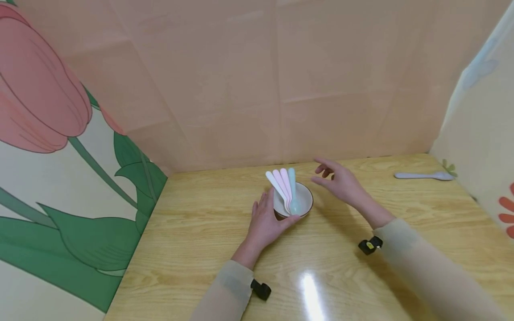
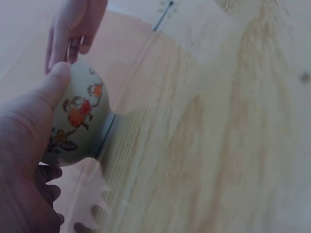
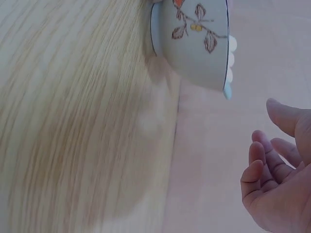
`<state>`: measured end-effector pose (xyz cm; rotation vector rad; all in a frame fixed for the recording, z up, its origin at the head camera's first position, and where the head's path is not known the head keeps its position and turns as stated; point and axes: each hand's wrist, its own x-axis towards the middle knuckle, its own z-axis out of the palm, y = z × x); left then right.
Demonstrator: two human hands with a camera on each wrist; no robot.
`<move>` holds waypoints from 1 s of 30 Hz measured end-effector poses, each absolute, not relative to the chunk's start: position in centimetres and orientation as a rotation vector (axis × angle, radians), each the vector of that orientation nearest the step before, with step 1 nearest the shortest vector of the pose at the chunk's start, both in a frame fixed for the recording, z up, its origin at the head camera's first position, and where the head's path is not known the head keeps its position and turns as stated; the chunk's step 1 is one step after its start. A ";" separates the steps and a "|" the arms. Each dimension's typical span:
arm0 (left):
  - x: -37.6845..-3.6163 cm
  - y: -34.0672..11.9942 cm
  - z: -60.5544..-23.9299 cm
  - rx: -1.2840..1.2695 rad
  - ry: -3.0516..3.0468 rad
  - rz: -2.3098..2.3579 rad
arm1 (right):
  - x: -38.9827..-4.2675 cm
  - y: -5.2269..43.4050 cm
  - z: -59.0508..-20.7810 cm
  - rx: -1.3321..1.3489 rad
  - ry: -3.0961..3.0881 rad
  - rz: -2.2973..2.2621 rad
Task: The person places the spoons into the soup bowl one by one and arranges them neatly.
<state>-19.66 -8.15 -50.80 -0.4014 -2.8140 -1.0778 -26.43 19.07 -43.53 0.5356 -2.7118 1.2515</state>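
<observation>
A small bowl with a dark rim stands on the wooden table. Its outside, painted with red fruit and leaves, shows in the left wrist view as the bowl wall. My left hand holds it, thumb at the near rim and fingers round the left side. Several spoons lean in the bowl with handles toward the back: a white spoon, pink spoons and a light blue spoon. My right hand hovers right of the bowl, apart from it, fingers loosely bent with nothing between them.
A pale lavender utensil lies at the table's back right, by the side wall; its head is too small to identify. A pinkish sheet rises behind the table. A flower-printed panel borders the left side.
</observation>
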 end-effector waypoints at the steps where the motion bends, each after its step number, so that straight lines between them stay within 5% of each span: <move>1: -19.7 -8.1 -50.8 -0.400 -2.815 -1.076 | -26.4 19.4 -43.5 0.538 -2.708 1.238; 30: -19.8 -7.9 -50.8 -0.392 -2.824 -1.081 | -26.0 28.0 -43.2 0.552 -2.651 1.043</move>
